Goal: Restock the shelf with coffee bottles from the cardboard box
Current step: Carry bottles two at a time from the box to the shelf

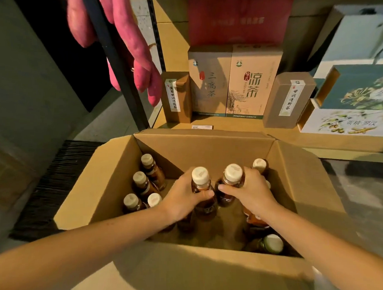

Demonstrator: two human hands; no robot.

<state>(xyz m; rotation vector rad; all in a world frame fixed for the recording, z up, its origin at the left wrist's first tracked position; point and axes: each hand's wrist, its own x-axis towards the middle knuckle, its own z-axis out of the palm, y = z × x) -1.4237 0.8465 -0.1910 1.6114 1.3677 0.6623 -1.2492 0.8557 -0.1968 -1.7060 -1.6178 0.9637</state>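
Observation:
An open cardboard box [113,180] stands on the floor below the shelf, with several brown coffee bottles with cream caps upright inside. My left hand [183,199] grips one coffee bottle [200,177] by its neck, its cap raised above the others. My right hand [251,192] grips a second coffee bottle [233,175] the same way, right beside the first. More bottles [142,183] stand at the box's left side, one [259,165] behind my right hand, and one [272,244] at the near right corner.
The wooden shelf [240,125] behind the box carries upright tea cartons [251,82] and gift boxes [354,100] at right. A black shelf post [118,67] stands at left, with pink sweet potatoes [137,49] hanging by it. A dark ribbed mat [57,182] lies left of the box.

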